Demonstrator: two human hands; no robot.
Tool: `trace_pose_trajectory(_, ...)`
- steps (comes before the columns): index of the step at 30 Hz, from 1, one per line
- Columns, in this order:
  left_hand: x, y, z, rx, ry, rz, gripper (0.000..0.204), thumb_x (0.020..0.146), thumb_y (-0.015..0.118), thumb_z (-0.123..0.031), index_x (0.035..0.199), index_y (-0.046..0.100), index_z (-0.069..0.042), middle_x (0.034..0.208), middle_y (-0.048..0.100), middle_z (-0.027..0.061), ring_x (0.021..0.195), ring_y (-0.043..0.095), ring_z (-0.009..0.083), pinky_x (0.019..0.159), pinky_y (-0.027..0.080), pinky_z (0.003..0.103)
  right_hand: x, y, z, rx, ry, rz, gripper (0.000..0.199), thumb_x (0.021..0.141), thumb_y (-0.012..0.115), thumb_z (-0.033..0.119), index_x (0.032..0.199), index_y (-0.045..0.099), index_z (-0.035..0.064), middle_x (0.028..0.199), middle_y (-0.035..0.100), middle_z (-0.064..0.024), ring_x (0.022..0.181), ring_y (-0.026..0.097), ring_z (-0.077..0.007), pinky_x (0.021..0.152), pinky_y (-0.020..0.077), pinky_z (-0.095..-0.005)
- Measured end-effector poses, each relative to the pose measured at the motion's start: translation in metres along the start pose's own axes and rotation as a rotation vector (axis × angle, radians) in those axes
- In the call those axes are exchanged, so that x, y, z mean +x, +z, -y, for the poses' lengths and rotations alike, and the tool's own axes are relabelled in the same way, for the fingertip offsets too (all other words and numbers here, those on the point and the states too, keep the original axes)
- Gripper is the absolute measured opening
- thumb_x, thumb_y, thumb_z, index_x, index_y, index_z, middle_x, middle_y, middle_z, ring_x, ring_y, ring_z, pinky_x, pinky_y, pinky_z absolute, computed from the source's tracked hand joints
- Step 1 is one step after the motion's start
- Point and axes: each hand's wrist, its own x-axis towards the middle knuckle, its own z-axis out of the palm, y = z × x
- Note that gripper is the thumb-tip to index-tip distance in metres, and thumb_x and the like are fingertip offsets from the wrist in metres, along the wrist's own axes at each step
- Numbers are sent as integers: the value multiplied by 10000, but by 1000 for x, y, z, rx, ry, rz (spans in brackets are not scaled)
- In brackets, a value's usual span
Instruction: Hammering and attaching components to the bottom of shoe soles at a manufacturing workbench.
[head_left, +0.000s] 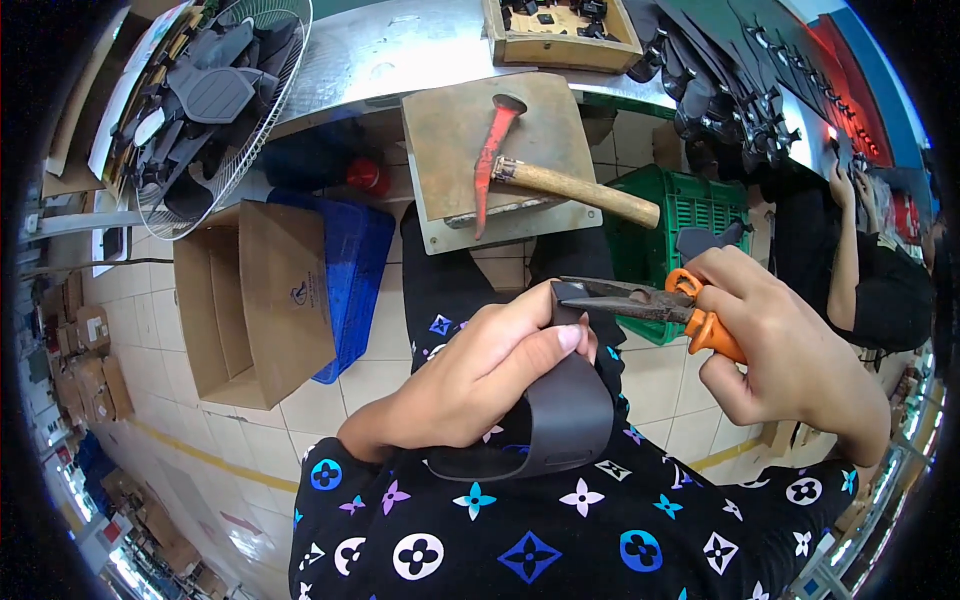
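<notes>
My left hand is closed round the end of a dark grey curved strap, pinching it between thumb and fingers. The strap's wide loop hangs down against my shirt. In my right hand is a pair of needle-nose pliers with orange handles, the fingers curled round the grips. Its jaws point left and lie at the strap's upper end, beside my left fingertips. Whether they grip the strap I cannot tell. Beyond my hands, a hammer with a red head and wooden handle lies on a worn block.
A wire basket of dark parts stands far left, above an open carton and a blue crate. A wooden tray sits on the metal bench. At right are a green crate and another person's arm.
</notes>
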Motion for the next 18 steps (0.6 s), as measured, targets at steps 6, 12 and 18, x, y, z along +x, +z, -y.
trace_pose_trajectory(6, 1, 0, 7, -27, -40, -14, 226, 1008, 486, -235, 1052, 530, -18, 1035, 614, 111, 906, 565, 128, 802, 453, 258, -4, 2, 9, -45, 28, -20, 284, 718, 632, 105, 918, 614, -96, 1020, 560, -219, 941, 549, -366, 878, 477, -417)
trace_pose_trajectory(12, -3, 2, 1, -51, -6, -13, 242, 980, 498, -253, 1016, 529, -16, 1010, 624, 159, 897, 572, 163, 802, 450, 284, 7, -22, -17, 226, -80, 105, 328, 659, 597, 127, 922, 616, -69, 1077, 571, -234, 959, 595, -388, 841, 501, -430)
trace_pose_trajectory(18, 3, -2, -2, -192, 71, 141, 250, 992, 469, -262, 1011, 516, -17, 995, 619, 174, 931, 571, 198, 859, 438, 319, 56, -67, -105, 373, 85, -324, 295, 922, 600, 284, 1020, 645, 9, 950, 601, -41, 850, 562, -149, 771, 460, -307)
